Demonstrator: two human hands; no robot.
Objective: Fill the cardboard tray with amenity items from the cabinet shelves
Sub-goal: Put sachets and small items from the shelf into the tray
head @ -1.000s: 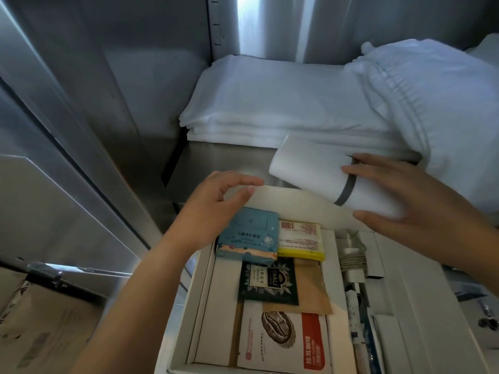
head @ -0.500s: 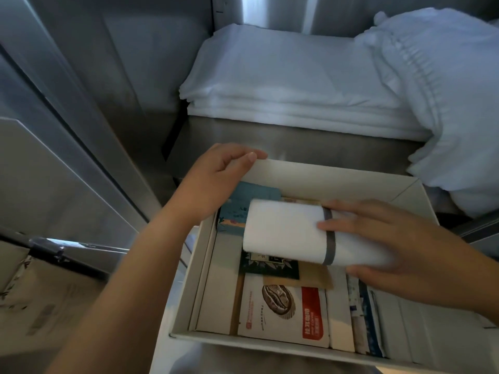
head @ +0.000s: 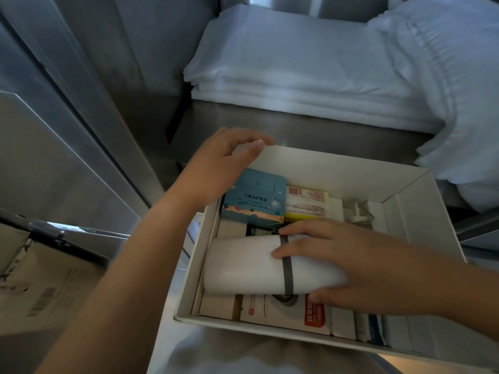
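A white cardboard tray stands in front of me, below the cabinet shelf. My left hand grips its far left corner. My right hand holds a white rolled bundle with a dark band, which lies across the packets in the tray's near left part. Behind the bundle sit a blue care-set box and a yellow-edged packet. A white packet with a red label shows under the bundle. Small white items stand at the tray's right.
A stack of folded white towels lies on the steel shelf beyond the tray, with a bunched white robe or cloth to the right. A steel cabinet wall and door stand at left. A cardboard box sits low left.
My right hand brought the rolled bundle from the shelf edge down into the tray, then slid it left and toward me. My left hand stayed on the tray's corner.
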